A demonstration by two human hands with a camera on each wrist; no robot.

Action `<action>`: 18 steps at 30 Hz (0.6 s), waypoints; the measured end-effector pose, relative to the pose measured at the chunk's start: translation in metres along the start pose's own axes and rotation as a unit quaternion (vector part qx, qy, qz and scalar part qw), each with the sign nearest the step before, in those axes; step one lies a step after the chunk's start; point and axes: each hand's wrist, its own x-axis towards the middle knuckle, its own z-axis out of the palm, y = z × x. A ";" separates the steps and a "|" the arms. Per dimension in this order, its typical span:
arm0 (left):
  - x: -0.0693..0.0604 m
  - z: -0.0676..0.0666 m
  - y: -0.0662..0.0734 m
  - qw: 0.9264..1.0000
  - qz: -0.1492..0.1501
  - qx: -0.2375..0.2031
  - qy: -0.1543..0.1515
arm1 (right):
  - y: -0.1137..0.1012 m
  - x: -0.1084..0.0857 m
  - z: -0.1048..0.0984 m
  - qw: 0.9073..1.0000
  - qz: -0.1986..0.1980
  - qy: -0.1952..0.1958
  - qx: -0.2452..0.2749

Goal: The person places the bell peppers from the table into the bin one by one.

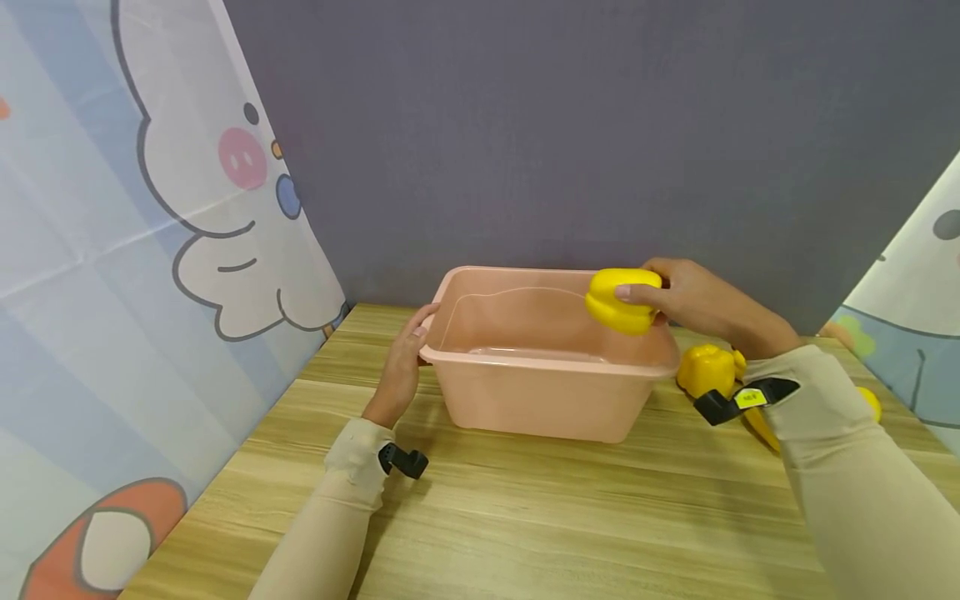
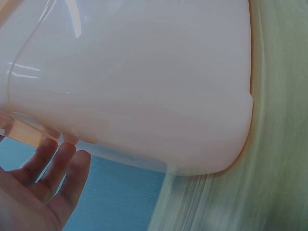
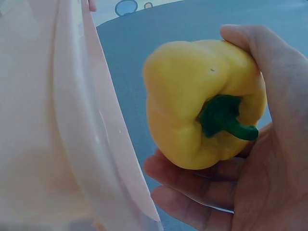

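Note:
A yellow bell pepper with a green stem point(image 3: 187, 96) is in my right hand point(image 3: 274, 159), held between thumb and fingers. The head view puts this pepper point(image 1: 617, 302) above the right end of a pink bin point(image 1: 540, 392), with my right hand point(image 1: 690, 296) on its right side. My left hand point(image 1: 399, 375) grips the bin's left rim. In the left wrist view, the fingertips of my left hand point(image 2: 43, 187) meet the rim of the bin point(image 2: 144, 86). The visible part of the bin's inside holds nothing.
Right of the bin, another yellow pepper point(image 1: 707, 372) lies on the wooden table point(image 1: 480, 517). Near it, partly behind my right forearm, are a long yellow item point(image 1: 762, 428) and a round yellow one point(image 1: 870, 403). A grey wall point(image 1: 525, 133) stands behind the bin.

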 end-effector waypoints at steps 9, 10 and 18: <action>0.000 0.000 -0.001 1.000 -0.001 0.006 0.003 | -0.001 0.008 0.001 1.000 -0.009 -0.016 0.008; 0.000 0.000 -0.001 1.000 -0.001 0.006 0.003 | -0.001 0.009 0.001 1.000 -0.012 -0.018 0.008; 0.000 0.001 0.000 1.000 -0.002 0.003 0.007 | -0.005 0.015 0.004 0.999 -0.012 -0.028 0.017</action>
